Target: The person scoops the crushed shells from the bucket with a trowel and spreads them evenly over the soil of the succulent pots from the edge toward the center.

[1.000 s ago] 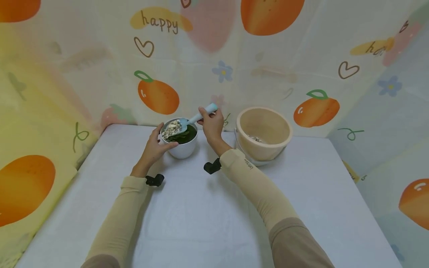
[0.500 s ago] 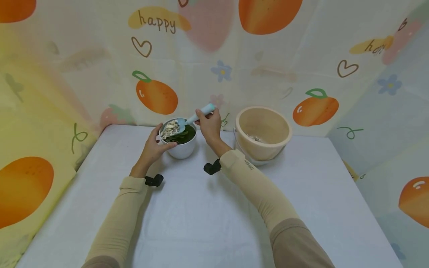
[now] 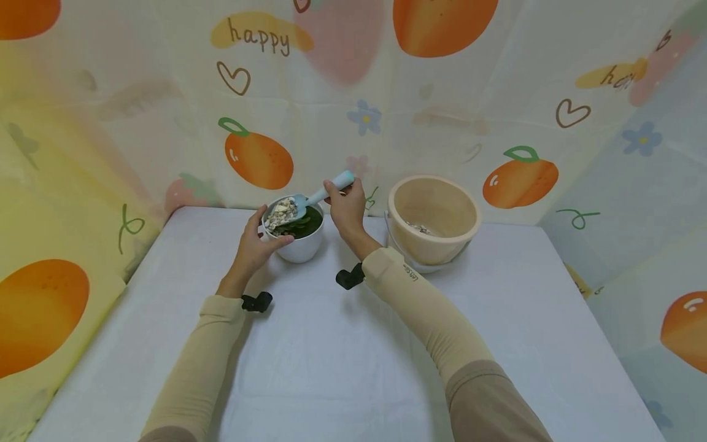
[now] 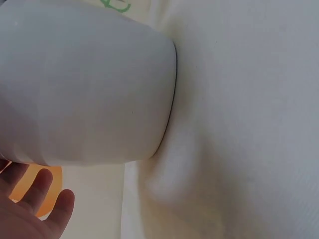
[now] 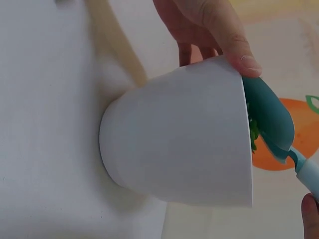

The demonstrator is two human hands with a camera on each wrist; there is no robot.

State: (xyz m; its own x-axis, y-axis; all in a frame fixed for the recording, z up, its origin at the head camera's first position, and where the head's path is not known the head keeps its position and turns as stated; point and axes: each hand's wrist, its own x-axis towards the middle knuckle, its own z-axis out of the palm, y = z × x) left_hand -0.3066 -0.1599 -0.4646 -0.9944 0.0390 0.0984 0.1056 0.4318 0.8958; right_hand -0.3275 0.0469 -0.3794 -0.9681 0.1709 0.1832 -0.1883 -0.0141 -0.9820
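Two hands are engaged, both near the far edge of the counter (image 3: 337, 362). One white pot (image 3: 300, 250) stands upright close to that edge, left of its middle, on the side of the far-left corner. Dark green leaves (image 3: 305, 227) show inside its mouth.

Left hand (image 3: 255, 244): the grip spans the pot's left side, thumb at the near part of the rim, fingers round the outer wall. The left wrist view shows several fingers spread beside the wall.

Right hand (image 3: 348, 210): the grip is narrow, pinching the pale handle of a blue scoop (image 3: 320, 194). The exact finger placement underneath cannot be told.

Governing relation: the scoop's blade against the pot's mouth. The mouth lies to the left of the right grip and lower. The scoop's long axis slopes down from its raised handle end at the right to its blade at the left, crossing the upright axis of the pot. The blade carries pale granules (image 3: 282, 212) over the left part of the mouth. The right hand is nearer the handle; the left hand, with its thumb close to the blade in the right wrist view, is nearer the load. Whether the blade touches the rim cannot be confirmed.

Also noted: a beige bucket (image 3: 428, 250) near the far edge, right of its middle, with some loose granules (image 3: 419, 228) at its bottom.
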